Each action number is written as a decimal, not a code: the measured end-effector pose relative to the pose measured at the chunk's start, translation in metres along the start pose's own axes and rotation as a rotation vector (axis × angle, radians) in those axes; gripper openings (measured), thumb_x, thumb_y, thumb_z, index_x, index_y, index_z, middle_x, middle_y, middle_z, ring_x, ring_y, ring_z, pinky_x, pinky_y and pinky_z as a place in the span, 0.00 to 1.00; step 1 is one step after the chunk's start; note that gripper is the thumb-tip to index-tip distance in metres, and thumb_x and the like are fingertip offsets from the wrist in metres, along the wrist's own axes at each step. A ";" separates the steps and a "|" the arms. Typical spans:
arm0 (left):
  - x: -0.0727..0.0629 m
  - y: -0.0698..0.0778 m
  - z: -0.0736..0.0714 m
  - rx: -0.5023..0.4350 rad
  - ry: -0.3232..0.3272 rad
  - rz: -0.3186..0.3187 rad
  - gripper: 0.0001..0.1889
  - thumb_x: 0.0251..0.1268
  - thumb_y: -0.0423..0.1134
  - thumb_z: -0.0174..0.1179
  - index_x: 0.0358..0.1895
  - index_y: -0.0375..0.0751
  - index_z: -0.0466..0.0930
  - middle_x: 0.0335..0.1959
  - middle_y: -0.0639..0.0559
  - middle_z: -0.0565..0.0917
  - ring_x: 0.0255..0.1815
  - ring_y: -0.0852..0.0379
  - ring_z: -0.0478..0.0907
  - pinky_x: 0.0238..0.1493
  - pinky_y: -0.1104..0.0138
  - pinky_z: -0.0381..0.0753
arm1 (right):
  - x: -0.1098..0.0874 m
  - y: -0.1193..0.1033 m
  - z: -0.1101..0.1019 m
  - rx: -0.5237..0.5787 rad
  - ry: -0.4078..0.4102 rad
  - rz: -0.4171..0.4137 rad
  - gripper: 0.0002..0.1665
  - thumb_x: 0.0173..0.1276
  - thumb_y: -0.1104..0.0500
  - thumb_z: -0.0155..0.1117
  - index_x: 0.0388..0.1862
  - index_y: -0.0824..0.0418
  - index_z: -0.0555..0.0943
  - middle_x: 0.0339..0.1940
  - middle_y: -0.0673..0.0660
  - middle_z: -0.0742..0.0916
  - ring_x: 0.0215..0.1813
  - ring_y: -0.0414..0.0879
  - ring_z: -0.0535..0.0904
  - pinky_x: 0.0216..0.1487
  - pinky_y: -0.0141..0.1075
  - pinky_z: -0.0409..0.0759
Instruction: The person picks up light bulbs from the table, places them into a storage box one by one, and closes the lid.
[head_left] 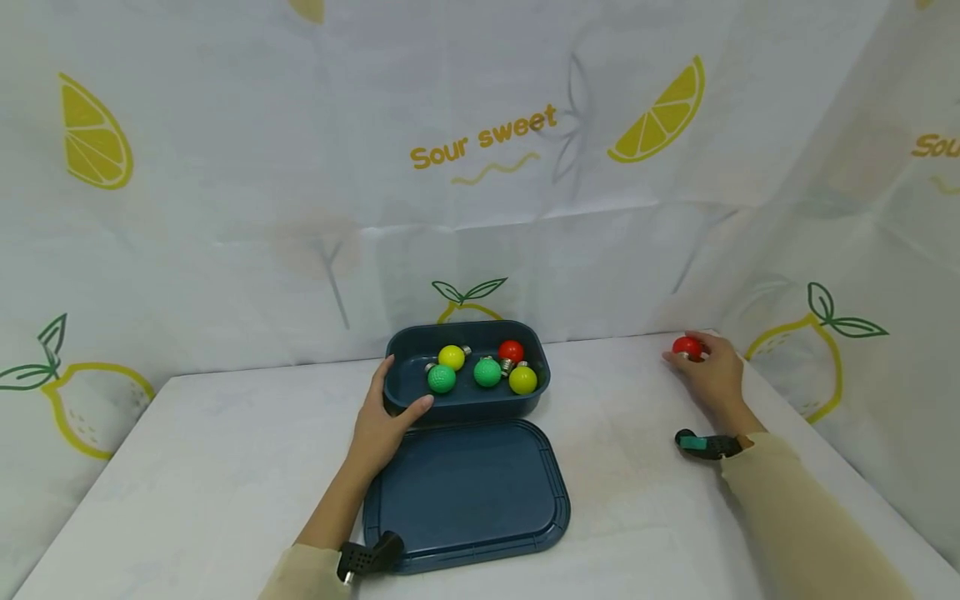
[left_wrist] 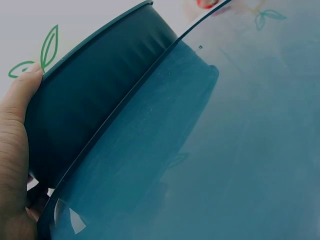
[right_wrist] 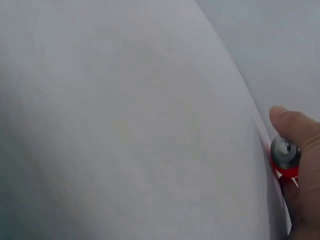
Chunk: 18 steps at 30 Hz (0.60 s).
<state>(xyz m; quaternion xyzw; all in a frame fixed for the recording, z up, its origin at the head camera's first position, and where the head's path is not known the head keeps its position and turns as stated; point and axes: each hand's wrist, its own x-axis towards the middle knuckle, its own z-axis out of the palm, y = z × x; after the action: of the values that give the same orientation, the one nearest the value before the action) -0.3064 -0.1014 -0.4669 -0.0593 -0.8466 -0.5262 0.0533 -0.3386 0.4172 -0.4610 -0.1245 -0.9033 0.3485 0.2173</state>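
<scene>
At the table's far right corner, my right hand (head_left: pixel 716 375) holds a red light bulb (head_left: pixel 685 344) between thumb and fingers. The bulb's grey metal base (right_wrist: pixel 285 151) points out past the thumb in the right wrist view. My left hand (head_left: pixel 377 422) grips the left end of a dark blue box (head_left: pixel 468 410), thumb along the front wall and fingers round the left side. Inside the box lie several round bulbs: a red one (head_left: pixel 512 351), yellow ones (head_left: pixel 522 381) and green ones (head_left: pixel 442 380). The left wrist view shows the box's outer wall (left_wrist: pixel 95 90) beside the thumb.
A flat dark blue lid (head_left: pixel 468 492) lies on the white table (head_left: pixel 622 483) just in front of the box, under the left wrist. White cloth (head_left: pixel 300 167) printed with lemons hangs behind the table and along its right side.
</scene>
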 end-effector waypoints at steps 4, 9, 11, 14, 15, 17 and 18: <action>-0.001 0.001 0.000 0.002 0.001 -0.003 0.50 0.61 0.62 0.67 0.82 0.65 0.45 0.84 0.46 0.53 0.83 0.40 0.54 0.77 0.36 0.57 | -0.006 -0.004 0.005 0.003 0.015 0.012 0.34 0.71 0.53 0.67 0.71 0.67 0.71 0.67 0.73 0.76 0.67 0.67 0.71 0.66 0.61 0.73; -0.001 0.002 -0.002 -0.001 0.002 -0.006 0.50 0.61 0.62 0.66 0.82 0.64 0.45 0.84 0.47 0.53 0.83 0.40 0.54 0.77 0.36 0.57 | -0.015 -0.011 0.010 0.033 0.061 0.052 0.30 0.72 0.56 0.64 0.69 0.65 0.73 0.65 0.70 0.78 0.65 0.64 0.71 0.66 0.59 0.75; -0.001 0.002 -0.002 -0.002 0.002 -0.003 0.50 0.61 0.62 0.66 0.82 0.64 0.45 0.84 0.47 0.53 0.83 0.40 0.54 0.77 0.37 0.57 | -0.018 -0.014 0.012 0.050 0.082 0.071 0.29 0.72 0.57 0.64 0.69 0.65 0.74 0.65 0.69 0.79 0.66 0.64 0.70 0.67 0.60 0.75; -0.001 0.002 -0.001 -0.003 0.000 0.002 0.50 0.61 0.62 0.66 0.82 0.64 0.45 0.84 0.47 0.54 0.83 0.40 0.54 0.77 0.37 0.57 | -0.023 -0.017 0.013 0.068 0.105 0.098 0.28 0.72 0.57 0.65 0.68 0.64 0.74 0.66 0.68 0.79 0.68 0.63 0.70 0.68 0.59 0.74; -0.001 0.002 -0.001 -0.003 0.001 0.002 0.50 0.61 0.62 0.66 0.82 0.64 0.45 0.84 0.47 0.54 0.83 0.40 0.55 0.77 0.37 0.57 | -0.024 -0.018 0.013 0.077 0.110 0.110 0.28 0.72 0.56 0.65 0.68 0.63 0.75 0.66 0.67 0.79 0.68 0.62 0.70 0.68 0.59 0.74; -0.001 0.003 0.000 -0.003 0.001 0.001 0.50 0.61 0.62 0.66 0.82 0.63 0.45 0.83 0.47 0.54 0.83 0.40 0.55 0.77 0.37 0.57 | -0.027 -0.020 0.012 0.098 0.125 0.132 0.28 0.72 0.56 0.65 0.68 0.62 0.75 0.66 0.66 0.79 0.69 0.60 0.70 0.68 0.56 0.74; -0.001 0.003 0.000 -0.003 0.001 0.000 0.50 0.61 0.62 0.66 0.82 0.63 0.45 0.83 0.47 0.54 0.83 0.40 0.55 0.77 0.37 0.57 | -0.029 -0.021 0.012 0.105 0.134 0.142 0.28 0.71 0.55 0.66 0.68 0.61 0.75 0.66 0.66 0.80 0.69 0.59 0.70 0.68 0.55 0.74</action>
<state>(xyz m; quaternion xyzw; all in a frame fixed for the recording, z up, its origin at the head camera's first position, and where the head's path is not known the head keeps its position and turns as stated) -0.3051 -0.1005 -0.4645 -0.0592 -0.8458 -0.5275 0.0534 -0.3208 0.3845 -0.4637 -0.1997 -0.8561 0.4007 0.2580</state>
